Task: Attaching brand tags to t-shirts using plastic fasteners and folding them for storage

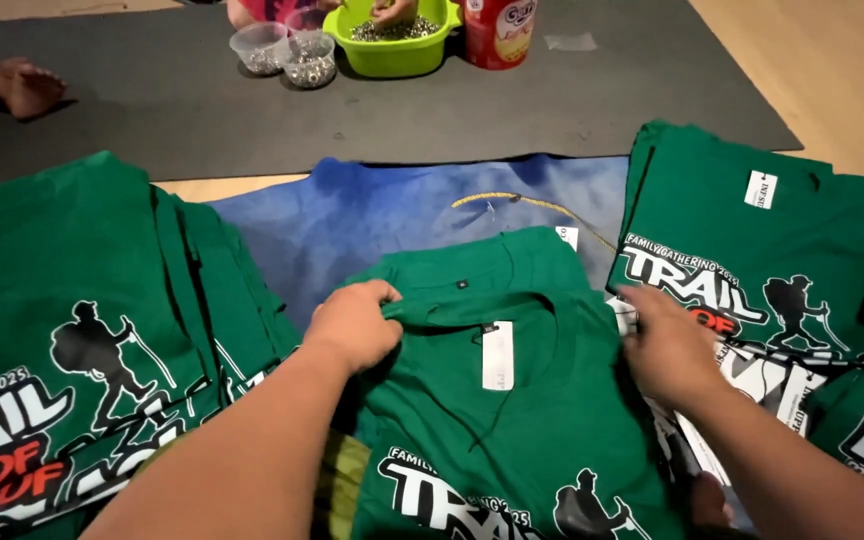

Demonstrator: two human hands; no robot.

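A green t-shirt (542,420) with a white and red hiker print lies in front of me on top of another green shirt (492,262). My left hand (354,322) pinches the shirt's left shoulder by the collar. My right hand (664,345) grips its right shoulder edge. A white tag (498,355) hangs inside the neck opening.
Stacks of the same green shirts lie at the left (82,330) and right (752,250). A blue cloth (372,210) and a dark mat (152,90) lie beyond. Another person's hand (392,12) is in a lime bowl (397,50) near clear cups (307,58) and a red canister (497,30). A bare foot (30,88) rests far left.
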